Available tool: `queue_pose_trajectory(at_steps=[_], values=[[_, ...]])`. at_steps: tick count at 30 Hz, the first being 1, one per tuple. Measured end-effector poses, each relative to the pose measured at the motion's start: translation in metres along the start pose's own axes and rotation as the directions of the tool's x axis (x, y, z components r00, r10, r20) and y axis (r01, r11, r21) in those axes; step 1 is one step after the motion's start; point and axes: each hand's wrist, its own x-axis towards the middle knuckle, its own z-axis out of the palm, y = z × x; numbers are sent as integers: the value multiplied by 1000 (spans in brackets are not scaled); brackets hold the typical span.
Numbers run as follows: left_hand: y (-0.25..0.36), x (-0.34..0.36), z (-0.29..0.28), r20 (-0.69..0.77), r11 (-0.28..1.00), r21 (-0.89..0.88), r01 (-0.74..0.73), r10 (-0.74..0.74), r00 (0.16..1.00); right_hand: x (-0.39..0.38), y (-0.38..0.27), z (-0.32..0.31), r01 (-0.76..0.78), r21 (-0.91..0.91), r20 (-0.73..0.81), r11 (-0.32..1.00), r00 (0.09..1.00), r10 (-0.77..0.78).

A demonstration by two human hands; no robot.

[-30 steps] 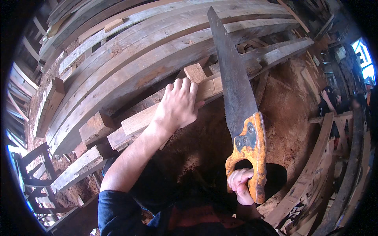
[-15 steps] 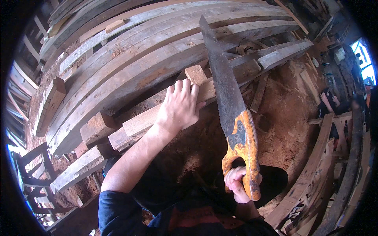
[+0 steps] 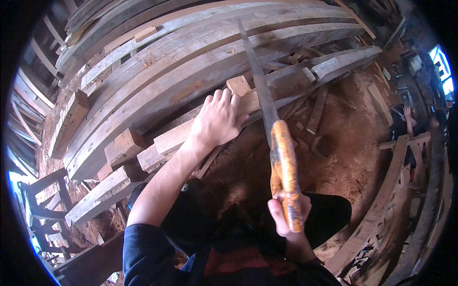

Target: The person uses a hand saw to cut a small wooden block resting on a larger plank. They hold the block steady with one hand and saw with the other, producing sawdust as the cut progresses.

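My left hand [image 3: 217,119] lies flat, fingers spread, on a pale wooden board [image 3: 191,131] that runs from lower left to upper right. My right hand [image 3: 286,214] grips the worn orange handle of a hand saw [image 3: 269,119]. The saw's dark blade stands edge-on to the camera and points away from me, crossing the board just right of my left fingers. A short square wood block [image 3: 238,85] sits beside my left fingertips. My dark-clothed legs are below.
A tall stack of long grey planks [image 3: 191,57] fills the upper left. Short offcuts [image 3: 124,145] lie left of the board. Reddish sawdust [image 3: 343,152] covers the ground at right. Timber frames [image 3: 381,214] stand at right, and another person [image 3: 405,124] is at the far right.
The saw has turned from showing its broad side to standing edge-on and has shifted left toward my left hand. My left hand stays on the board.
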Motion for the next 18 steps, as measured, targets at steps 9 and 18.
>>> queue_pose_trajectory(at_steps=[9,18], values=[[4,1,0,-18,998,61,-5,6,1000,-9,23,-5,-111,196,-24,974,993,118],[1,-3,2,-14,993,116,-9,11,1000,-1,22,-12,-33,145,26,989,999,30]])
